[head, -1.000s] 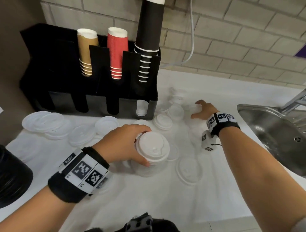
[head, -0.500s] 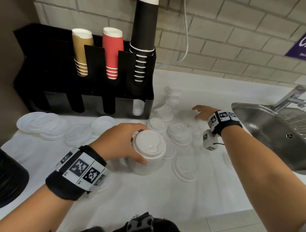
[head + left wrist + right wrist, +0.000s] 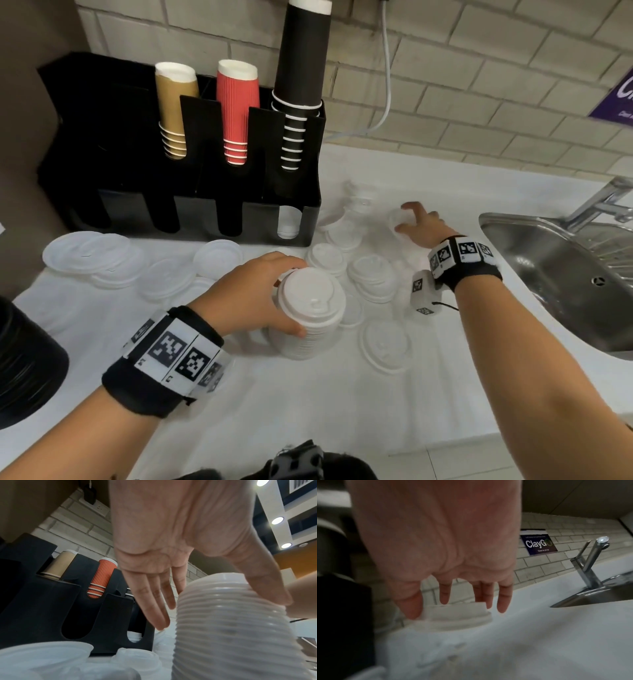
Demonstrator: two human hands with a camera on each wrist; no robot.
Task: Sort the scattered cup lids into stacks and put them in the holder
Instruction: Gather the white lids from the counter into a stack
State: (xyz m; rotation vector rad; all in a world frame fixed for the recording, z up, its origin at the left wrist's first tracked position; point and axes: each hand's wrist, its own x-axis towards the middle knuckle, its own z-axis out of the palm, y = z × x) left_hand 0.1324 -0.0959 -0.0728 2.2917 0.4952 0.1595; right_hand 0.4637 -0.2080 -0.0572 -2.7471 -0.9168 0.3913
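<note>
Left grip (image 3: 253,294) holds one lid stack (image 3: 310,315); right grip (image 3: 416,224) touches one lid (image 3: 455,614).

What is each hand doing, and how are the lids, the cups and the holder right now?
left hand: holds the tall lid stack by its side
tall lid stack: upright on the counter
right hand: fingers spread around a small lid
small lid: on the counter, at the fingertips
loose lids: scattered, unsorted
holder: upright, cup stacks inside
cup stacks: upside down in slots

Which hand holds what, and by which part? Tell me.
Left hand grips the tall lid stack by its upper side. Right hand reaches over a small lid; grip unclear.
</note>
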